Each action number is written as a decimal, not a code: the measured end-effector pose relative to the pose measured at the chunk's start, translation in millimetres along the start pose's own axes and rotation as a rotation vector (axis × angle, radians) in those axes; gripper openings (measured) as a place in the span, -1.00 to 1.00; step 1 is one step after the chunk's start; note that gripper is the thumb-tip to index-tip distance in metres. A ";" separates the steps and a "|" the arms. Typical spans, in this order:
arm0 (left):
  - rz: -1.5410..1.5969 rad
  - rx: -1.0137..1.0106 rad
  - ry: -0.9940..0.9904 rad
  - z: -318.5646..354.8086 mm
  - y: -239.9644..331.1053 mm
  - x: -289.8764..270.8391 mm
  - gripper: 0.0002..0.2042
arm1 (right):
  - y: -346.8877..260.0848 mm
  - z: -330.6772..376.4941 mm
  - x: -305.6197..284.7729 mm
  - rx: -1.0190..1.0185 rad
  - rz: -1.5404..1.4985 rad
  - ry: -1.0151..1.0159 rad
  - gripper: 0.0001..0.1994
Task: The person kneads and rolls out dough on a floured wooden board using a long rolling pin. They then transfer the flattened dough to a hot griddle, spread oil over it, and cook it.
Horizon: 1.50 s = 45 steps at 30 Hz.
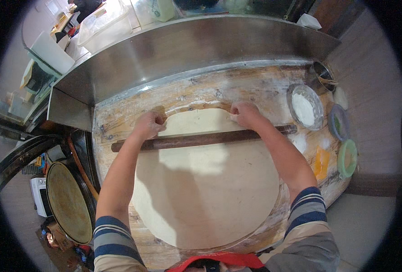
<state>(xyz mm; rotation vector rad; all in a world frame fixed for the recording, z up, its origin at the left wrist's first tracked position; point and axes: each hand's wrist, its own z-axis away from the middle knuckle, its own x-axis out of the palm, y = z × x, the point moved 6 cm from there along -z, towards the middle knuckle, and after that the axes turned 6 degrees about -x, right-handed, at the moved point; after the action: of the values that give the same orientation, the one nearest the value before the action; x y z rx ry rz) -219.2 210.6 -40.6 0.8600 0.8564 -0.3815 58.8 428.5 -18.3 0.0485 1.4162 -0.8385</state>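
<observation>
Progress: dough already rolled out into a wide, thin round covering most of the board; judged well along, with only the far edge left to deal with.
Left to do: far rim not yet lying flat like the rest; seemingly being lifted or folded toward the pin.
Dough place: flat on the wooden board, near edge close to the body, far edge under both hands, pin lying across its upper part.
Dough look: pale cream, smooth, even, nearly circular; no tears or holes visible; far edge slightly browner and bunched where pinched.
Dough handling: judged soft and thin, likely to stretch or tear if pulled hard.
Left hand: fingers curled together, pinching the far left rim of the dough, just beyond the pin.
Right hand: fingers curled together, pinching the far right rim of the dough, just beyond the pin.
Pin: long, dark, slim, lying crosswise on the dough, both ends past the dough's sides; touched by neither palm as far as visible.
Board: worn wood, dusted with flour, backed by a steel shelf.
Beside the board: flour bowl at the right, a metal pot beyond it, small coloured dishes further right.
Lower left: round griddle, well apart from the dough.
</observation>
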 end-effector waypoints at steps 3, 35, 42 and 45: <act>-0.028 0.203 0.147 34.6 12.2 -22.5 -0.81 | -9.8 28.1 -8.6 -0.254 -0.038 0.172 -0.79; -0.275 0.408 0.491 230.2 23.0 36.7 -0.35 | -65.0 194.7 40.3 -0.454 0.244 0.403 -0.29; -0.444 0.240 0.092 390.0 -30.7 96.7 -0.11 | -67.1 369.7 74.7 -0.502 0.127 -0.143 -0.17; -0.284 0.182 0.286 468.5 -64.6 85.9 -0.12 | -6.4 434.0 60.1 -0.209 0.284 0.089 -0.15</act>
<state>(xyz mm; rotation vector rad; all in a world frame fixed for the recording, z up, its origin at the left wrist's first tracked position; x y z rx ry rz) 28.9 -195.5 26.9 0.9778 1.2293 -0.6004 416.2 177.8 20.3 0.1252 1.5316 -0.4568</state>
